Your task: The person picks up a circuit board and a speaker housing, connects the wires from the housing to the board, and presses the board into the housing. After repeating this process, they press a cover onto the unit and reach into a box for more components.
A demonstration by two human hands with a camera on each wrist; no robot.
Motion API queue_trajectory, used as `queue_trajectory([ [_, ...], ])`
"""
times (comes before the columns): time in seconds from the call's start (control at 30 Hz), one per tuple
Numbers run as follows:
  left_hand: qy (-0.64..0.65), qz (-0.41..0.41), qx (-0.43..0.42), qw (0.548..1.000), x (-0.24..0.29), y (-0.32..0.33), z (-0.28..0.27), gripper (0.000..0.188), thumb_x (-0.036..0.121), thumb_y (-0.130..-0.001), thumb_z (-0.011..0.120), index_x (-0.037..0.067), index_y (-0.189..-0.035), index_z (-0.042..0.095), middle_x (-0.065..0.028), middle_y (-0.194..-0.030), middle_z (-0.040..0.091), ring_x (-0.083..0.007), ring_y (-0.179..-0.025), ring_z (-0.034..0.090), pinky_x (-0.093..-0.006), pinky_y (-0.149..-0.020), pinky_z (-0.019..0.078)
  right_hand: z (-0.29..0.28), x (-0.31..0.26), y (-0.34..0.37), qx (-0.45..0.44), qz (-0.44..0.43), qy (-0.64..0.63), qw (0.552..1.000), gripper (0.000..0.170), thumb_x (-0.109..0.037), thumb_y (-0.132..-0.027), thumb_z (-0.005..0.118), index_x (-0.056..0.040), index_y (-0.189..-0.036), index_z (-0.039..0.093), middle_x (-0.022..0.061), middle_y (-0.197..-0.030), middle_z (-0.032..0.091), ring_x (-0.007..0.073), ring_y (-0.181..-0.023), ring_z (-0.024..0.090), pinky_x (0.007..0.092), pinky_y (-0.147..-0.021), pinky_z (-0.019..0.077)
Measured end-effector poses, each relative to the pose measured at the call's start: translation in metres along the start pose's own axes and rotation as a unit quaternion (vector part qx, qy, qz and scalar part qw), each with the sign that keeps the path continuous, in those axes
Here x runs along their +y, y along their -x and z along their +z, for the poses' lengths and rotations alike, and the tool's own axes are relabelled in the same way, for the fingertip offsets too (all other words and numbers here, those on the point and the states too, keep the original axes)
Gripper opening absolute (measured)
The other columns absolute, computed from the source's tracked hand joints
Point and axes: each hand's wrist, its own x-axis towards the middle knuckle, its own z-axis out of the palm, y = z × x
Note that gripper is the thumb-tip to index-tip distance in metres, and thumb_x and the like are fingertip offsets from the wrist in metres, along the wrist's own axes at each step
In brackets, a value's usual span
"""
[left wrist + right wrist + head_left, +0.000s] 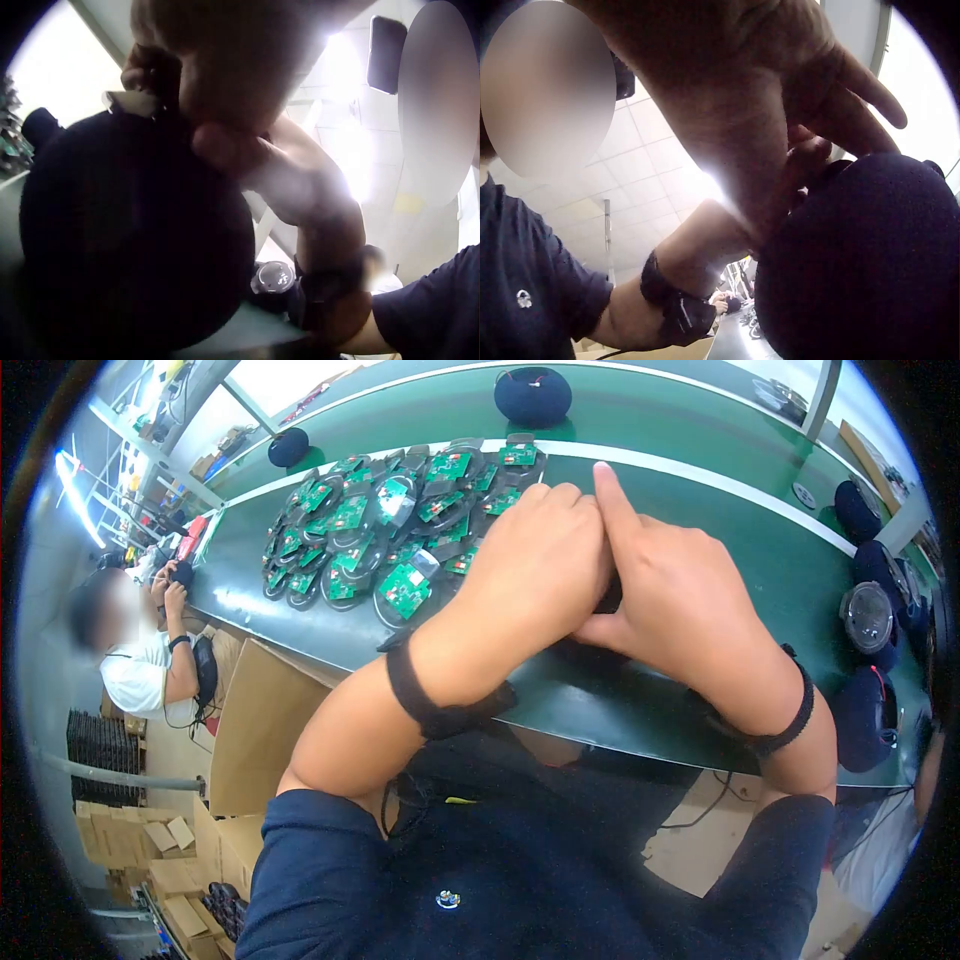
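Both hands meet over a round, dark fabric-covered unit (135, 240), mostly hidden beneath them in the head view. My left hand (540, 565) has its fingers curled down at the unit's top, its knuckles up. My right hand (690, 585) holds the unit's other side, its index finger straight and its thumb tucked in below the left hand. From the right wrist, the unit's navy fabric (862, 255) fills the lower right, the fingers lying at its upper edge. A small whitish piece (135, 103) shows at its top by the fingers; what the fingertips pinch there I cannot tell.
A pile of round parts with green circuit boards (405, 588) covers the bench's left part. Further dark round units stand at the back (533, 398) and right (866, 720), one near a clear-faced part (868, 615). A cardboard box (262, 730) and a seated person (150, 670) are left.
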Motion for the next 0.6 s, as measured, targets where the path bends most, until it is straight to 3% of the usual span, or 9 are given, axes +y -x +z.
queue_trajectory([
  [0.07,0.038,0.015,0.051,0.998,-0.004,0.003,-0.004,0.012,0.01,-0.083,0.063,-0.001,-0.089,0.063,-0.0168,-0.086,0.059,-0.0334,-0.079,0.055,-0.0407,-0.073,0.0469,-0.003,-0.002,0.0,-0.017,0.005,-0.009,1.0,0.105,-0.034,-0.064,0.087,0.0095,-0.146,0.037,0.0205,-0.094,0.069,0.037,-0.082,0.068,0.0439,-0.073,0.0558],
  [0.13,0.064,0.048,0.05,0.996,-0.006,0.006,-0.011,0.014,0.009,-0.084,0.065,-0.001,-0.094,0.062,-0.0167,-0.088,0.058,-0.0342,-0.08,0.056,-0.0419,-0.073,0.0478,0.002,0.004,-0.001,-0.007,0.004,-0.018,1.0,0.104,-0.035,-0.065,0.087,0.0095,-0.146,0.038,0.0206,-0.094,0.07,0.0373,-0.082,0.069,0.0441,-0.072,0.056],
  [0.2,0.17,-0.046,0.006,0.984,-0.001,0.013,-0.017,0.022,0.004,-0.081,0.067,-0.002,-0.102,0.061,-0.0182,-0.097,0.06,-0.0373,-0.088,0.058,-0.0444,-0.082,0.0486,0.001,0.004,-0.003,0.003,-0.002,-0.03,1.0,0.104,-0.036,-0.065,0.086,0.0096,-0.145,0.038,0.0207,-0.094,0.07,0.0375,-0.081,0.069,0.0442,-0.072,0.0562],
  [0.27,0.167,-0.055,-0.003,0.984,-0.002,0.013,-0.018,0.025,0.002,-0.082,0.069,-0.001,-0.106,0.062,-0.0174,-0.1,0.062,-0.0371,-0.093,0.06,-0.043,-0.084,0.0493,-0.007,0.0,-0.005,-0.036,0.024,-0.029,0.999,0.097,-0.037,-0.068,0.085,0.0086,-0.143,0.043,0.023,-0.096,0.07,0.0378,-0.086,0.069,0.0437,-0.075,0.0562],
  [0.33,0.114,-0.017,-0.018,0.993,-0.002,0.013,-0.018,0.022,0.002,-0.085,0.068,0.0,-0.106,0.063,-0.0169,-0.104,0.064,-0.036,-0.097,0.061,-0.0405,-0.087,0.0497,-0.001,0.007,-0.007,0.0,0.001,-0.017,1.0,0.091,-0.04,-0.07,0.083,0.009,-0.137,0.046,0.0225,-0.096,0.07,0.0378,-0.086,0.07,0.0441,-0.075,0.0572],
  [0.4,0.099,0.019,0.031,0.994,0.0,0.012,-0.017,0.02,-0.001,-0.085,0.068,0.001,-0.105,0.064,-0.0167,-0.103,0.064,-0.0346,-0.095,0.063,-0.0392,-0.083,0.0518,-0.004,0.018,-0.009,0.034,-0.016,-0.005,0.999,0.085,-0.042,-0.071,0.082,0.0095,-0.132,0.05,0.0219,-0.096,0.071,0.0378,-0.085,0.07,0.0446,-0.074,0.0581],
  [0.47,0.1,0.041,0.204,0.973,-0.003,0.006,-0.015,0.019,-0.004,-0.084,0.069,0.0,-0.102,0.065,-0.0156,-0.097,0.065,-0.0329,-0.088,0.064,-0.0376,-0.076,0.0539,-0.016,0.03,-0.021,-0.056,0.11,0.02,0.992,0.086,-0.045,-0.072,0.083,0.0022,-0.137,0.052,0.0248,-0.101,0.07,0.0414,-0.095,0.067,0.0464,-0.083,0.0539],
  [0.5,0.115,0.039,0.262,0.957,-0.005,-0.003,-0.016,0.02,-0.006,-0.084,0.07,0.001,-0.102,0.065,-0.0146,-0.092,0.066,-0.0295,-0.081,0.066,-0.0365,-0.071,0.0546,-0.003,0.054,-0.022,0.045,0.063,0.029,0.997,0.07,-0.052,-0.07,0.084,0.0015,-0.108,0.059,0.0239,-0.091,0.07,0.0415,-0.088,0.069,0.0479,-0.078,0.0551],
  [0.6,0.218,-0.04,0.225,0.949,-0.005,-0.034,-0.015,0.013,0.007,-0.092,0.066,0.0,-0.103,0.065,-0.0136,-0.091,0.067,-0.0239,-0.079,0.069,-0.0345,-0.072,0.0556,0.0,0.104,-0.037,0.08,0.155,0.0,0.985,0.072,-0.053,-0.072,0.083,0.0024,-0.111,0.062,0.0262,-0.102,0.07,0.0417,-0.097,0.068,0.0457,-0.086,0.054],
])
